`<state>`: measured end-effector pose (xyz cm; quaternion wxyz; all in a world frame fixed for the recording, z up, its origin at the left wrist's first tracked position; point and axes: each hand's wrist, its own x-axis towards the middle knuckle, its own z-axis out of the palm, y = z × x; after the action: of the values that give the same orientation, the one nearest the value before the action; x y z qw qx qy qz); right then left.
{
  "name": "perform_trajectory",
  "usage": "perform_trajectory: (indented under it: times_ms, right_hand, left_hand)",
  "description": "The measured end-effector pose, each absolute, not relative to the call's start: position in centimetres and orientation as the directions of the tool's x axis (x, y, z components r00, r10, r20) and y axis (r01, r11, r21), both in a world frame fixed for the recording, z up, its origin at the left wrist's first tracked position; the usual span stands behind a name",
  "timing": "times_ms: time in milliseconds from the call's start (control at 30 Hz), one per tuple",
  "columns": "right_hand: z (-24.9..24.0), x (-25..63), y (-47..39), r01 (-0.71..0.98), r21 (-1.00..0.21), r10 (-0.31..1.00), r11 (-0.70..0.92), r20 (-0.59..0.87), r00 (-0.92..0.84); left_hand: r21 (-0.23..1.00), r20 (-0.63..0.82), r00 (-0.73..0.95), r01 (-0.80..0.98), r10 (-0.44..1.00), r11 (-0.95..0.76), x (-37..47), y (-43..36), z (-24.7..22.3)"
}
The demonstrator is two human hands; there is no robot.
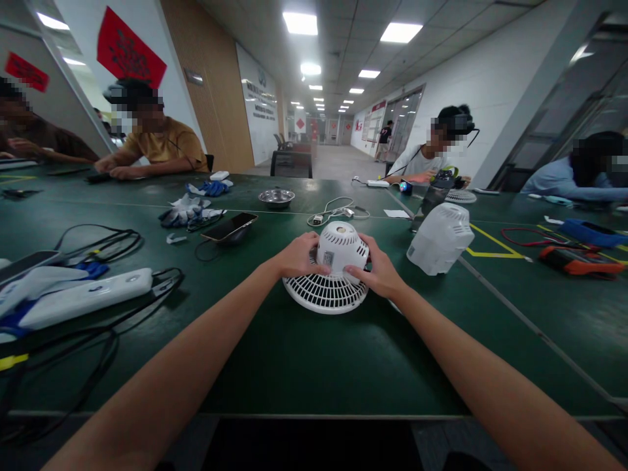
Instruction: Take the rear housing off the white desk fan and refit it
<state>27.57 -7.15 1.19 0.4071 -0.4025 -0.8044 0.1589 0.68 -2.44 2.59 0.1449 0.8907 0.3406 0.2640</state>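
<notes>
A white fan head (338, 252) lies grille-down on the green table in front of me, its rounded motor housing pointing up. My left hand (300, 255) is wrapped round the left side of the housing, thumb across its lower front near a printed label. On the right side, my right hand (380, 268) grips the housing the same way, with its thumb on the front. Below both hands spreads the slatted round grille (326, 294). Most of my fingertips are hidden behind the housing. A white cable (338, 210) lies loosely coiled just behind the fan head.
A translucent white plastic container (439, 241) stands at the right, before a dark bottle (434, 196). Leftward are a phone (230, 226), gloves (189, 212), a power strip (93, 297) and black cables. A metal bowl (277, 197) sits farther back. Several people sit round the table.
</notes>
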Motion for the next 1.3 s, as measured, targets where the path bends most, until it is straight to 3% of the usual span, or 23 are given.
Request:
perform_trajectory:
  times_ms: [167,367,667,1300]
  right_hand:
    - [1.4,28.3,-7.3,0.494,-0.609,0.783,0.621,0.52,-0.342]
    - [1.5,28.2,-7.9,0.448,-0.658,0.793,0.605,0.451,-0.41]
    - [2.0,28.0,-8.3,0.458,-0.643,0.783,0.614,0.424,-0.455]
    - [4.2,27.7,-8.3,0.489,-0.655,0.799,0.576,0.322,-0.508]
  left_hand:
    - [0.491,0.461,0.573,0.471,0.678,-0.733,0.7,-2.5,2.1]
    - [0.615,0.495,0.609,0.26,0.62,-0.745,1.2,-3.2,1.6]
    - [0.452,0.594,0.597,0.308,0.54,-0.837,2.4,-3.9,1.7]
    - [0.496,0.53,0.629,0.314,0.569,-0.81,2.2,-3.4,2.0]
